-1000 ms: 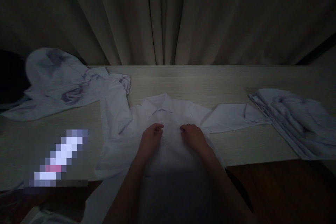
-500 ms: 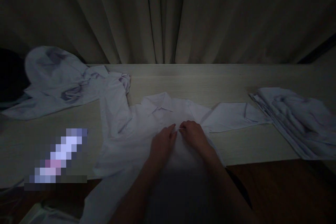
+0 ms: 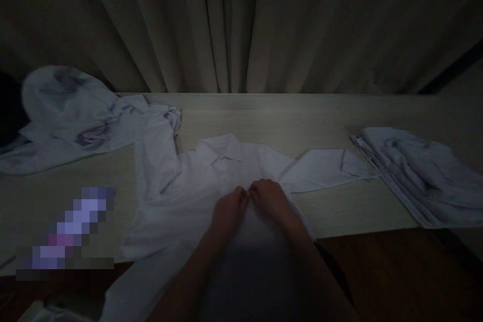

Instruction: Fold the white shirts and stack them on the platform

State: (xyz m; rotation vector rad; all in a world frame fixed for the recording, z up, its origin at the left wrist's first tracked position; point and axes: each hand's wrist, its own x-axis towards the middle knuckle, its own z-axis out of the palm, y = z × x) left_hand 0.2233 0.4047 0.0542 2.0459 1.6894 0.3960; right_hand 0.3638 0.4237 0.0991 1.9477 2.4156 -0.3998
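A white collared shirt [image 3: 188, 221] lies face up on the table, its collar toward the far side and its lower part hanging over the near edge. Both hands meet at the middle of its front, below the collar. My left hand [image 3: 229, 211] is closed, fingers pinching the shirt's front. Right beside it, my right hand [image 3: 269, 201] also pinches the fabric, its fingertips nearly touching the left ones. Whatever small part lies between the fingertips is hidden. One sleeve stretches out to the right; the other is bent near a heap on the left.
Crumpled white clothes [image 3: 71, 110] are heaped at the far left. A stack of folded white garments [image 3: 418, 176] lies on the right of the pale table [image 3: 264, 115]. A pixelated object [image 3: 71, 231] is at the near left. Curtains [image 3: 302, 25] hang behind.
My fingertips have come closer together at the shirt's front, and my left fingers have curled in more. The whole view has shifted slightly, so everything appears farther left.
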